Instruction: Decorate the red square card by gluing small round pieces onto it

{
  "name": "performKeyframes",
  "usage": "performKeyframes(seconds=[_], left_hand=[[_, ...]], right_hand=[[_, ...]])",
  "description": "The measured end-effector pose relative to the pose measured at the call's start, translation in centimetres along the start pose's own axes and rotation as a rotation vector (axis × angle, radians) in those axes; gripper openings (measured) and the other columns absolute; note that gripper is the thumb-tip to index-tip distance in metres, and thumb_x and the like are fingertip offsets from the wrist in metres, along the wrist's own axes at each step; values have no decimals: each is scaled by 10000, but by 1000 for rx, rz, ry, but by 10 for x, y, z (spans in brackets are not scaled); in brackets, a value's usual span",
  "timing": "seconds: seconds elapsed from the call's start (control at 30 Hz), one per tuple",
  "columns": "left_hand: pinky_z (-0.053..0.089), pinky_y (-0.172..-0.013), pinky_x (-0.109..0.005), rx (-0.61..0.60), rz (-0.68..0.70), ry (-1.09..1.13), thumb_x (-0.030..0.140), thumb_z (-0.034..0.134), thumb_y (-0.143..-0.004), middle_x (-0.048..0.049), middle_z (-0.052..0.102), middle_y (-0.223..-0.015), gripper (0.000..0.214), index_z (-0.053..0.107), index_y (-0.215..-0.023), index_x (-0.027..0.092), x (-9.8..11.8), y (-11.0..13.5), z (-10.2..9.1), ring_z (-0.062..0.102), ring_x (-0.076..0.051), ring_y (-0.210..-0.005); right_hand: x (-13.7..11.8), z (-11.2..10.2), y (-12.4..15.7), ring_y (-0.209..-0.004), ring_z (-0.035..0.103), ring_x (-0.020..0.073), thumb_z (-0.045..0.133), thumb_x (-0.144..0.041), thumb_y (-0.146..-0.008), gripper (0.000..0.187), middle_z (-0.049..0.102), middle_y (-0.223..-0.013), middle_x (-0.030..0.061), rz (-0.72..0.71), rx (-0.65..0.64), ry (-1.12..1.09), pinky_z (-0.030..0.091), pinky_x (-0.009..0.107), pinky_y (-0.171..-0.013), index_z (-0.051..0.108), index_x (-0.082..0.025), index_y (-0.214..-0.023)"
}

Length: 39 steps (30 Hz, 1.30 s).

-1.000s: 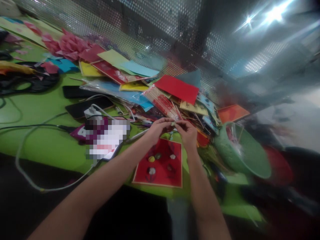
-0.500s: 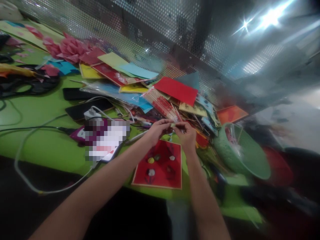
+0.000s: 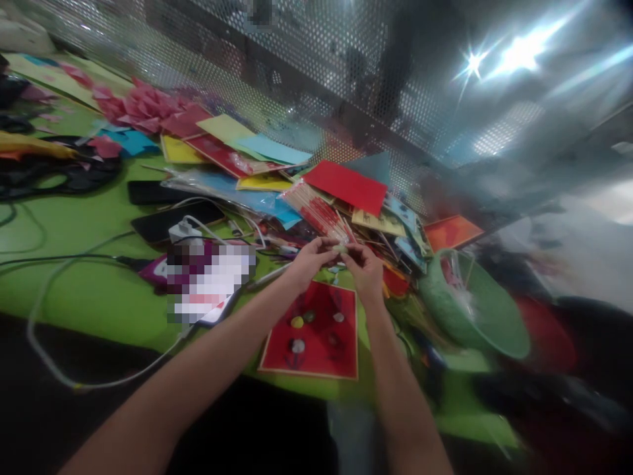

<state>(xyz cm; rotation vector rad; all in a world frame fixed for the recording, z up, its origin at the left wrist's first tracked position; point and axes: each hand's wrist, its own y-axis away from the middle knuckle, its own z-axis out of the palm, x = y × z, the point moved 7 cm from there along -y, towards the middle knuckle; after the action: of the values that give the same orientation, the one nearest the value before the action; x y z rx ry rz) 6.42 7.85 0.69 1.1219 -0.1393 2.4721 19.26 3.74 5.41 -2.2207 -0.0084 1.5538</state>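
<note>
Green table: your left hand and right hand pinch a pale bit, likely for precision, beyond the near-edge red card.

Green table (red card atop)

The left forearm and right forearm are left bare along all that is shown, slim at the wrists and broader towards the elbows. The left hand and right hand are ungloved, their finer details softened by blur. Below the table's near edge, a black patch is seen; whether clothing is shown there cannot be told.
</note>
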Motion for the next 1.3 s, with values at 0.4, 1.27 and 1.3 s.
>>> performKeyframes(seconds=[0.4,1.27,1.3], left_hand=[[557,-724,-262,34,-108,23,175,847,-704,-38,731,-772,248,691,-887,114,-14,-5,-4,702,-124,-673],[524,-706,-257,60,-1,-71,225,842,-603,-43,739,-834,345,703,-903,127,-2,-4,-6,663,-130,-713],[525,-696,-259,70,-11,-74,227,833,-604,-45,737,-828,345,701,-906,128,-2,-3,-7,665,-134,-705]], right_hand=[[-32,-3,8,-862,624,199,652,-195,-813,51,669,-902,52,-338,33,402,532,330,-800,686,-226,-836],[10,-4,-1,-657,547,147,575,-359,-817,181,610,-682,-24,68,-29,126,443,263,-652,653,-195,-812],[11,-4,-2,-669,560,150,570,-372,-822,193,623,-696,-19,78,-22,123,450,262,-655,652,-196,-822]])
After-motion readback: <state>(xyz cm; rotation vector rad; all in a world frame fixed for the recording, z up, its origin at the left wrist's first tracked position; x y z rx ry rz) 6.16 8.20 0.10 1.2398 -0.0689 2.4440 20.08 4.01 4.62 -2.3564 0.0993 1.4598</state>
